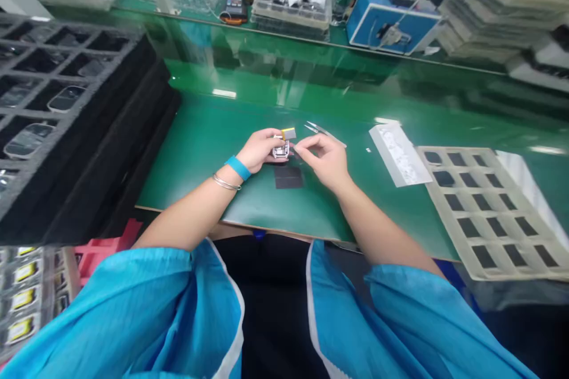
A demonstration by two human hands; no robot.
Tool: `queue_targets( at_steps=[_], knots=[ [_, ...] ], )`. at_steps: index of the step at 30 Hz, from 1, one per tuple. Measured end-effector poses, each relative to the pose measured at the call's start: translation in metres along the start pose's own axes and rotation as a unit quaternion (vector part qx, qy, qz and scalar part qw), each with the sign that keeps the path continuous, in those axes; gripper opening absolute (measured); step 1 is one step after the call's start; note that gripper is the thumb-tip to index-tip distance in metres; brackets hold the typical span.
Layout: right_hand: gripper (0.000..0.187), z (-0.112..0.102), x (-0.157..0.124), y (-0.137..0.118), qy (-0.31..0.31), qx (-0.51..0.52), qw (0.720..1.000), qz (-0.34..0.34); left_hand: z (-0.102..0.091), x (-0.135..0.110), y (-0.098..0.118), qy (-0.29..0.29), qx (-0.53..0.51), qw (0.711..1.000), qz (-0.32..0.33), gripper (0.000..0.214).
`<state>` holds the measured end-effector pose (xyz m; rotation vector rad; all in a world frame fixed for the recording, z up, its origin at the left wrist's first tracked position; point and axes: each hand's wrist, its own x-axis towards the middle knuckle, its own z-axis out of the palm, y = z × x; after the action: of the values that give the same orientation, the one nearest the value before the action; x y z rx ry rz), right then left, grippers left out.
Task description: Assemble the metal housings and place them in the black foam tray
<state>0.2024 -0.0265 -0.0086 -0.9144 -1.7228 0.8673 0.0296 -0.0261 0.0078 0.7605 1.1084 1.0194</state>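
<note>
Near the middle of the green mat, my left hand (pixel 260 151) is closed on a small silvery device housing (pixel 281 149). A yellow-edged grey battery-like block (pixel 288 134) sticks up at the housing's upper right edge. My right hand (pixel 326 160) comes in from the right, thumb and forefinger pinched together beside the housing. Whatever is between those fingertips is too small to make out. Tweezers (pixel 326 133) lie just beyond my right hand, seemingly on the mat. Below the housing, a dark flat rectangular pad (pixel 288 177) rests on the mat.
Black foam trays (pixel 111 106) with glassy parts stand stacked at the left. On the right are a white box (pixel 400 154) and a beige compartment tray (pixel 484 207). A blue box (pixel 391 21) sits on the back shelf. Lower left, a clear tray (pixel 42 284) holds yellow-topped parts.
</note>
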Motion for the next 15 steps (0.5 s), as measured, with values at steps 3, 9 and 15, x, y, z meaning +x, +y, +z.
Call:
queue_targets(
  at_steps=[3,9,15],
  knots=[
    [0.028,0.006,-0.001,0.004,0.005,0.03,0.997,0.064,0.002,-0.002,-0.002,-0.015,0.001,1.0,0.008,0.013],
    [0.031,0.01,-0.001,0.005,0.01,0.051,0.995,0.081,0.004,-0.004,-0.003,-0.021,0.02,1.0,0.006,0.009],
    [0.028,0.013,0.0,0.008,0.011,0.043,0.997,0.058,0.007,-0.006,-0.001,-0.018,0.008,1.0,0.0,0.006]
  ],
)
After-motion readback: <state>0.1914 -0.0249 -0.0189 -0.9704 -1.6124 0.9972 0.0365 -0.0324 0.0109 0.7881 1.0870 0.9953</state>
